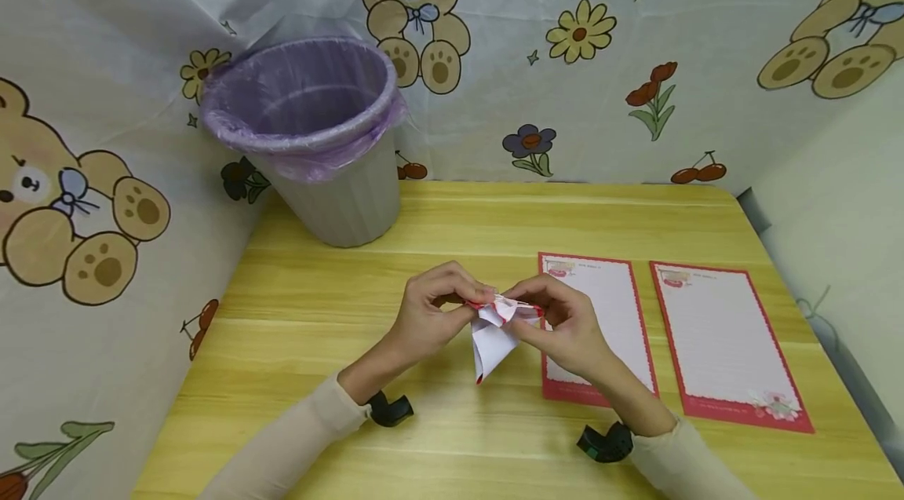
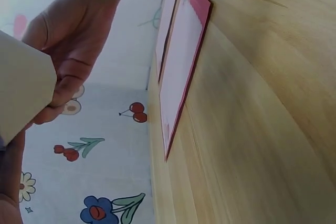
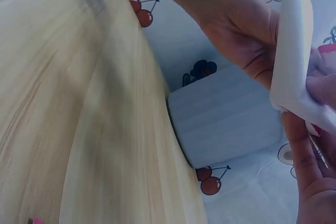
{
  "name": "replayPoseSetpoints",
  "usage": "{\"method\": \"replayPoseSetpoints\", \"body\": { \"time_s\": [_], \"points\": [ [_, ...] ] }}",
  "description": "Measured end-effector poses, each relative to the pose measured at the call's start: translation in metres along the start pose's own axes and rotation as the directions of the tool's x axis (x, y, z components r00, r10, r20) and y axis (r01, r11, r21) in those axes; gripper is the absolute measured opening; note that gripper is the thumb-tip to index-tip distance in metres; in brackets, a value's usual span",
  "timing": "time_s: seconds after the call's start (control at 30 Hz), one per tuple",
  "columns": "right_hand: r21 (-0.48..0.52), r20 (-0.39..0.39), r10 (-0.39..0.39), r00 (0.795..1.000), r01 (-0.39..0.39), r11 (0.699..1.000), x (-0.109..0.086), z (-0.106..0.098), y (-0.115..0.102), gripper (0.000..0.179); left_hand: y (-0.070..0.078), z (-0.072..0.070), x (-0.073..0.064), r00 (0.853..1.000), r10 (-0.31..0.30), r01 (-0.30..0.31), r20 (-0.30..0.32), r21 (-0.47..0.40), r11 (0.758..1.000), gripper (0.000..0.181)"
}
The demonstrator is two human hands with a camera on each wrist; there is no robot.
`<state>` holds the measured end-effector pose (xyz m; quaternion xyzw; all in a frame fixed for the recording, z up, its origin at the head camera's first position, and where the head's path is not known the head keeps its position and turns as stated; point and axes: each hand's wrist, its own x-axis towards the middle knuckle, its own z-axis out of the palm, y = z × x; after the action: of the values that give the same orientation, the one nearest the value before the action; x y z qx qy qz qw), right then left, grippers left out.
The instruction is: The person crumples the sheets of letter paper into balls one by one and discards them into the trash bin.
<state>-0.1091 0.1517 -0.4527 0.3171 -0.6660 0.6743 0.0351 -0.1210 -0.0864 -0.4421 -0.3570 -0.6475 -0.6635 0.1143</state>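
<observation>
- Between the two hands, in the head view, a folded white paper with red edges (image 1: 496,349) is hanging with a pointy end down. The left hand (image 1: 439,302) is pinching one side of its top, and the right hand (image 1: 567,321) is pinching the other side.
- Near the fingertips, the paper is looking bunched up, so small, soft presses would probably be working best. Tugging the hands apart could be tearing it.
- Under the hands, the wooden table (image 1: 452,437) is giving a flat, hard place. Pressing a fold down there should be making it sharper.
- Just under the right hand and wrist, a flat sheet (image 1: 596,319) is lying partly covered. A second sheet (image 1: 730,343) is lying farther right. Past the left hand, a bin (image 1: 346,202) is standing.
- In the left wrist view, the paper's pale side is hiding some of the right hand's fingers, which are curling at its edge. The left hand's grip is not showing well here.
- In the right wrist view, the paper is bending in a round, puffy fold in front of the left hand. Lining up the edges first, then squeezing slowly along that bend, would likely be making it neat.
</observation>
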Motion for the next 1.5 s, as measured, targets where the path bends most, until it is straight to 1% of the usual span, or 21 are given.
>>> {"method": "replayPoseSetpoints", "body": {
  "time_s": [0.07, 0.17, 0.27, 0.33, 0.4, 0.47, 0.53, 0.6, 0.73, 0.77, 0.83, 0.9, 0.97, 1.07, 1.17, 1.27, 1.37, 1.5],
  "points": [
    [0.010, -0.018, -0.003, 1.000, 0.004, 1.000, 0.001, -0.001, -0.001, 0.039, -0.001, -0.001, -0.001, 1.000, -0.011, 0.011, 0.000, 0.013, 1.000, 0.017],
    [0.035, -0.025, -0.010, 1.000, 0.010, 0.999, 0.002, -0.002, -0.001, 0.032, -0.003, -0.003, -0.003, 0.999, -0.032, 0.032, 0.001, 0.020, 0.999, 0.018],
    [0.052, -0.018, -0.040, 0.999, 0.041, 0.998, 0.003, -0.002, 0.001, 0.022, -0.004, -0.005, -0.005, 0.999, -0.034, 0.033, 0.016, 0.021, 0.999, 0.018],
    [0.060, -0.019, -0.064, 0.998, 0.065, 0.996, 0.004, -0.003, 0.001, 0.017, -0.004, -0.005, -0.005, 0.999, -0.030, 0.029, 0.037, 0.030, 0.999, 0.018],
    [0.073, -0.025, -0.082, 0.996, 0.084, 0.994, 0.005, -0.005, 0.002, 0.015, -0.003, -0.005, -0.005, 0.998, -0.022, 0.019, 0.064, 0.040, 0.999, 0.019],
    [0.085, -0.034, -0.090, 0.995, 0.092, 0.992, 0.006, -0.008, 0.003, 0.019, -0.003, -0.005, -0.007, 0.995, -0.014, 0.008, 0.098, 0.059, 0.998, 0.022],
    [0.079, -0.049, -0.072, 0.996, 0.076, 0.994, 0.007, -0.010, 0.002, 0.024, -0.003, -0.005, -0.008, 0.990, 0.006, -0.017, 0.137, 0.079, 0.997, 0.026],
    [0.073, -0.061, -0.058, 0.996, 0.063, 0.995, 0.007, -0.012, 0.002, 0.028, -0.003, -0.006, -0.009, 0.985, 0.033, -0.051, 0.172, 0.101, 0.994, 0.035],
    [0.064, -0.084, -0.057, 0.995, 0.062, 0.996, 0.008, -0.014, 0.002, 0.025, -0.001, -0.006, -0.009, 0.972, 0.073, -0.100, 0.222, 0.110, 0.989, 0.070],
    [0.065, -0.087, -0.060, 0.994, 0.065, 0.996, 0.009, -0.014, 0.002, 0.024, 0.000, -0.005, -0.009, 0.971, 0.080, -0.107, 0.225, 0.112, 0.988, 0.074],
    [0.064, -0.095, -0.066, 0.993, 0.072, 0.995, 0.009, -0.014, 0.002, 0.023, 0.001, -0.005, -0.008, 0.970, 0.087, -0.116, 0.227, 0.117, 0.986, 0.076],
    [0.065, -0.100, -0.065, 0.993, 0.072, 0.995, 0.009, -0.014, 0.002, 0.022, 0.001, -0.004, -0.008, 0.972, 0.092, -0.123, 0.218, 0.133, 0.984, 0.069],
    [0.065, -0.103, -0.065, 0.993, 0.072, 0.995, 0.009, -0.013, 0.003, 0.024, 0.000, -0.003, -0.008, 0.977, 0.088, -0.114, 0.193, 0.131, 0.985, 0.058],
    [0.073, -0.099, -0.072, 0.992, 0.080, 0.994, 0.008, -0.011, 0.004, 0.027, -0.001, -0.003, -0.008, 0.987, 0.063, -0.078, 0.150, 0.098, 0.992, 0.040],
    [0.074, -0.090, -0.086, 0.992, 0.092, 0.993, 0.007, -0.010, 0.006, 0.026, -0.002, -0.002, -0.006, 0.992, 0.037, -0.044, 0.118, 0.051, 0.998, 0.029],
    [0.067, -0.081, -0.106, 0.991, 0.112, 0.991, 0.007, -0.009, 0.006, 0.021, -0.002, -0.002, -0.003, 0.994, 0.022, -0.025, 0.106, 0.024, 0.999, 0.023],
    [0.062, -0.071, -0.130, 0.989, 0.134, 0.989, 0.008, -0.008, 0.005, 0.014, 0.000, -0.002, -0.002, 0.995, -0.001, 0.000, 0.102, 0.003, 1.000, 0.021],
    [0.059, -0.058, -0.159, 0.986, 0.162, 0.985, 0.009, -0.006, 0.005, 0.010, 0.001, -0.003, -0.002, 0.993, -0.054, 0.057, 0.103, -0.022, 0.998, 0.017]
  ]
}}
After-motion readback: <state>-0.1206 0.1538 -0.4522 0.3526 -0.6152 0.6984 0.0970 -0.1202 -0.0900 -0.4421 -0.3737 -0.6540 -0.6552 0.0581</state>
